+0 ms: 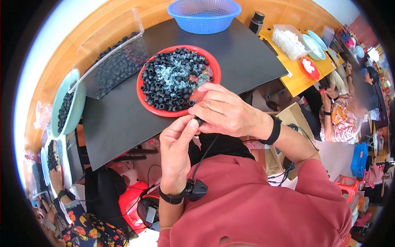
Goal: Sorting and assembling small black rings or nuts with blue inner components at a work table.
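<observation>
A small black plastic piece [198, 121] is pinched between the thumb and fingers of my left hand [177, 138], just past the near rim of a red round tray [145, 103]. My right hand [224, 110] meets it there from the right, its fingers bent and pressed together at the piece. Whatever lies between the right fingertips is hidden. In the tray, many hollow black plastic pieces [164, 99] surround a heap of small metal coil springs [175, 76]. Part of the tray's right side shows bare beneath scattered springs.
The tray rests on a dark tabletop [119, 123]. Behind it stands a blue basket [204, 18]; at left are a clear bin [119, 61] of black pieces and a green basin [78, 105]. White parts fill a box [288, 43] at right. Other people sit on both sides.
</observation>
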A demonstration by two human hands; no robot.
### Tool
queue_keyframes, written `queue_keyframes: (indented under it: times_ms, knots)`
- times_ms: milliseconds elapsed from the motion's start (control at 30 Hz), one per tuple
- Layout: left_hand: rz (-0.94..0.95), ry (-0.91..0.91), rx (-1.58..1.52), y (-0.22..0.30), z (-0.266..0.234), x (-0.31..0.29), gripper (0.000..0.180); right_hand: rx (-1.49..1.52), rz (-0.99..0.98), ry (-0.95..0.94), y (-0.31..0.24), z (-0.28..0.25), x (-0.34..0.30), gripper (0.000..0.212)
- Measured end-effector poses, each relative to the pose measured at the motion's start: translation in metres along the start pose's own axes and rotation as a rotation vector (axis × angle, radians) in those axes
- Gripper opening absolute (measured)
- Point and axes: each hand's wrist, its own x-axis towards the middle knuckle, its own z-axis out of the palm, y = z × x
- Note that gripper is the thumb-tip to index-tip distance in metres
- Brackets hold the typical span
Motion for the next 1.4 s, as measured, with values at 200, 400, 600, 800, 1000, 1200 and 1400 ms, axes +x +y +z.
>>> queue_keyframes:
  times_ms: [200,400,600,800,1000,1200,1400]
  knots:
    - [-0.028,0.073,0.085,-0.006,0.007,0.01,0.022,-0.057,0.019,-0.04,0.011,0.003,-0.002,0.035]
    - [0.572,0.244,1.023,-0.006,0.016,0.025,0.024,-0.392,0.051,-0.16,0.005,-0.001,0.005,0.029]
    - [0.73,0.264,1.249,-0.014,0.016,0.033,0.025,-0.494,-0.035,-0.27,0.009,-0.007,0.006,0.028]
    - [0.246,0.069,0.62,-0.005,0.012,0.032,0.017,-0.472,-0.068,-0.239,0.016,-0.014,0.002,0.032]
    - [-0.069,-0.149,-0.07,-0.009,-0.002,0.034,0.022,-0.038,0.099,-0.122,0.018,-0.015,-0.003,0.045]
    - [-0.183,-0.119,-0.089,-0.013,-0.004,0.029,0.028,-0.037,0.136,-0.129,0.023,-0.017,-0.008,0.047]
    - [-0.07,-0.084,0.201,-0.01,0.001,0.027,0.031,-0.01,0.075,-0.176,0.023,-0.019,-0.007,0.047]
